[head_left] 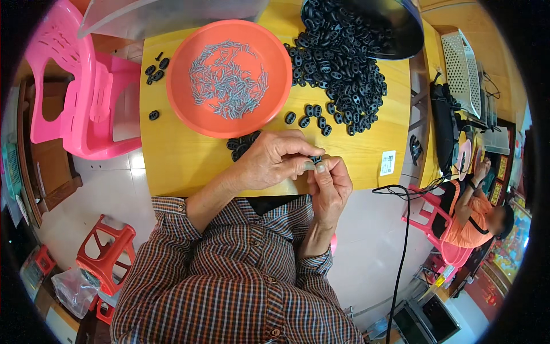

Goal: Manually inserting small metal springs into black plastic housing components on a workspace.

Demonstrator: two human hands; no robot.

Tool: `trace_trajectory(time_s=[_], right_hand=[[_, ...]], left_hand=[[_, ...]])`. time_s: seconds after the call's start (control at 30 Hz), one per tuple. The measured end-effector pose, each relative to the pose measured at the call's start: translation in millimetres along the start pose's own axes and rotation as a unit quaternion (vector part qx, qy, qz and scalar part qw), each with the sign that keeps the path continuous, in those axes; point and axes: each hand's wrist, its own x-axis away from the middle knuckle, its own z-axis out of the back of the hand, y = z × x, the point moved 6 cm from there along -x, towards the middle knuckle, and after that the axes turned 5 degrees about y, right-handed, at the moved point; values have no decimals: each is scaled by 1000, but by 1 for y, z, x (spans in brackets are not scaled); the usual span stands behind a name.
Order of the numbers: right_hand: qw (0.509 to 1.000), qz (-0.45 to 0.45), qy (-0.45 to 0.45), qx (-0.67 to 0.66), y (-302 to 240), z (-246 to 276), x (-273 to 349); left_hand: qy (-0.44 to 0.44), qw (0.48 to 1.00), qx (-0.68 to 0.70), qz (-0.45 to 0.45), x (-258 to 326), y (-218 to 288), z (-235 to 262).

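Close to the table's near edge, my left hand (266, 162) and my right hand (330, 189) meet, fingertips pinched around one small black oval piece (315, 159). The fingers cover much of it, and I cannot make out whether a screw is in it. Just beyond my left hand lies a little group of black oval pieces (240, 145), partly hidden by that hand. Farther off stands an orange-red basin (177, 106) with many small silvery screws (229, 86) spread over its bottom. Several loose black two-hole pieces (309, 110) lie beyond my right hand.
A large heap of black pieces (349, 74) spills from a dark container (409, 28) onto the yellow table (366, 152). Pink chair (86, 109) at left, red stool (106, 252) below it. A black cable (404, 252) hangs at right; a seated person (472, 215) is beyond.
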Motion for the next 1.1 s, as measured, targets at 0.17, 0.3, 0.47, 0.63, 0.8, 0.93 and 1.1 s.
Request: trace_trajectory(time_s=[0.17, 0.3, 0.47, 0.63, 0.8, 0.93, 1.1], right_hand=[[1000, -6, -27, -8, 8, 3, -4], [999, 0, -30, -21, 2, -5, -7], [998, 59, 12, -7, -12, -5, -5], [996, 90, -9, 8, -12, -2, -5], [991, 134, -7, 12, -16, -3, -4], [990, 136, 30, -15, -13, 1, -1], [987, 152, 38, -26, -14, 4, 0]], left_hand=[[4, 1000, -16, 7, -1, -1, 1], [36, 999, 20, 15, 1, -4, 4], [35, 999, 34, 2, 1, -7, 0], [49, 984, 158, 59, 4, -11, -1], [44, 985, 155, 60, 4, -10, -2], [37, 989, 142, 33, 3, -6, -3], [36, 986, 163, 17, 3, -6, -5]])
